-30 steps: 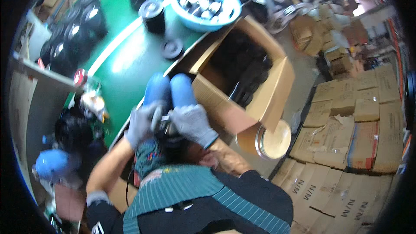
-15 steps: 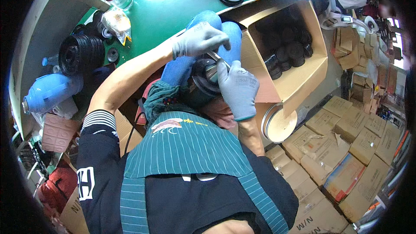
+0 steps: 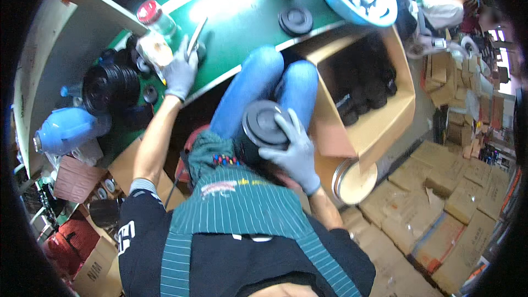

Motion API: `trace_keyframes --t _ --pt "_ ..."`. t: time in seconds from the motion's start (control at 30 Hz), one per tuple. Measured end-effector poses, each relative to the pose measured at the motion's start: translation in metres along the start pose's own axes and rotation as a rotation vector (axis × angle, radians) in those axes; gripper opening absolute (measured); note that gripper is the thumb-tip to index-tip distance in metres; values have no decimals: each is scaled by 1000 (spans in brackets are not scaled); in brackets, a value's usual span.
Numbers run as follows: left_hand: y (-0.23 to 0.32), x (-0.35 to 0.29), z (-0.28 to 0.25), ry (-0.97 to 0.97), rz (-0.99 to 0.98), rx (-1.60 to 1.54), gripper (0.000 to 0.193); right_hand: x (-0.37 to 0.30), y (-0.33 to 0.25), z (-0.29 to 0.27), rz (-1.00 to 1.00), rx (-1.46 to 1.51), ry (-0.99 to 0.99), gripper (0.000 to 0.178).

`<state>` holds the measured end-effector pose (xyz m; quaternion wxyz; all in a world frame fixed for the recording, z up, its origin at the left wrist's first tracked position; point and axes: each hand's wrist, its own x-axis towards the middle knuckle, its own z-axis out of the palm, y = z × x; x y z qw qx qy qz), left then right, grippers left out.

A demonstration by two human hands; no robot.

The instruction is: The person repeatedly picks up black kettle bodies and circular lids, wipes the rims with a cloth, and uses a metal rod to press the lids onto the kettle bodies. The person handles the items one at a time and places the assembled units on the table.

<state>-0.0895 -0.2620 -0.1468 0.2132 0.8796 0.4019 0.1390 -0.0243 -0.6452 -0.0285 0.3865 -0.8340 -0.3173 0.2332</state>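
Observation:
My left hand (image 3: 180,76), in a grey knit glove, is stretched out over the green tabletop. Its fingers are closed on a slim metal tool (image 3: 196,36) that points up and away; its exact kind is not plain. My right hand (image 3: 297,157), gloved alike, is closed round the near right side of a black round part (image 3: 265,121) with a ringed, disc-shaped top. That part rests in my lap against the apron, and its underside is hidden. Beside my left hand are a clear plastic packet (image 3: 154,50) and a clear jar with a red lid (image 3: 157,17).
An open carton (image 3: 385,113) of black round parts stands right of my knees. On the green table (image 3: 236,33) lie black discs (image 3: 296,21) and a blue basin (image 3: 393,16) of white parts. A stack of black rings (image 3: 110,88) stands left, near a blue cylindrical container (image 3: 66,126).
My left hand has moved from the black part in my lap to the table's left side, carrying the metal tool. My right hand has spread over the part's top, which now faces up more.

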Motion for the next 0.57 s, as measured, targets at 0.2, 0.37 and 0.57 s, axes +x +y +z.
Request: trace_keyframes --t 0.2,0.37,0.57 --pt "27 -22 -17 200 357 275 84 56 -21 -52 33 612 390 77" --pt "75 -29 -59 186 946 -378 66 162 14 -36 249 1346 160 54" --pt "105 90 -82 211 723 -259 82 271 6 4 439 1580 -299 83"
